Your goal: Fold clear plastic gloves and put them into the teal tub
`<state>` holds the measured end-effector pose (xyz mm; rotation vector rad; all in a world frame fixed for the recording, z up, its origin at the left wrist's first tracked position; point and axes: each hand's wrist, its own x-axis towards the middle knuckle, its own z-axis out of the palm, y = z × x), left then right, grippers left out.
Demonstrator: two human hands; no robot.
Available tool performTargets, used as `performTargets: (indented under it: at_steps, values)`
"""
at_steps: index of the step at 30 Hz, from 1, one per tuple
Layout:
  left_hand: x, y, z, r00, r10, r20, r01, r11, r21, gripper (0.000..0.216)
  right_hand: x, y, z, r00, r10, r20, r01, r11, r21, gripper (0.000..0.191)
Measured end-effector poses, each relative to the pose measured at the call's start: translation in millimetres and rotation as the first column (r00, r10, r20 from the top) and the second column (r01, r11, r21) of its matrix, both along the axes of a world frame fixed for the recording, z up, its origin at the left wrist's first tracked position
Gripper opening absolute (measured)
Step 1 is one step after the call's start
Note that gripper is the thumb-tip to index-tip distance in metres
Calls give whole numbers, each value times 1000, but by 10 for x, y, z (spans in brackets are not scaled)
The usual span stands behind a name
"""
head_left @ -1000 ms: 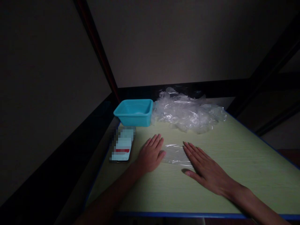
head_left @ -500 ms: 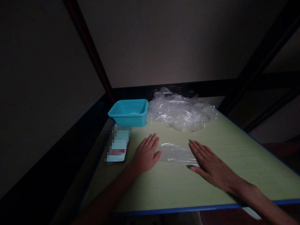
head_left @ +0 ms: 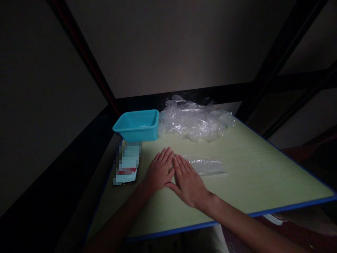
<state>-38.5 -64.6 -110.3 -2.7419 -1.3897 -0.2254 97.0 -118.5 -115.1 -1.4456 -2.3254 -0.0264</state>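
Left hand (head_left: 160,174) and right hand (head_left: 191,186) lie flat, gripping nothing, at one end of the clear plastic piece (head_left: 209,166). Light, even pressure should limit creases.

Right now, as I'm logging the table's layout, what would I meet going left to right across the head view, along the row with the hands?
Phone → left hand → right hand → exposed part of the flat clear plastic.

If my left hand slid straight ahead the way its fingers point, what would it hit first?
Your left hand would probably meet the heap of clear plastic first, near its end beside the blue basin, though depth is hard to judge.
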Motion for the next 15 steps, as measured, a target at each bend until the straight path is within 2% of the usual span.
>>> performTargets:
  at_steps: [6, 10, 15]
  values:
    - [-3, -12, 16, 999, -1, 34, 1, 1000, 21, 51, 176, -57, 21, 993, -83, 82, 83, 997, -4, 82]
    - [2, -17, 16, 1000, 13, 17, -13, 1000, 19, 52, 320, -118, 4, 984, -135, 116, 131, 991, 37, 85]
    - [-5, -18, 10, 1000, 1, 24, -2, 999, 41, 51, 650, -266, -60, 965, -220, 146, 203, 972, 118, 80]
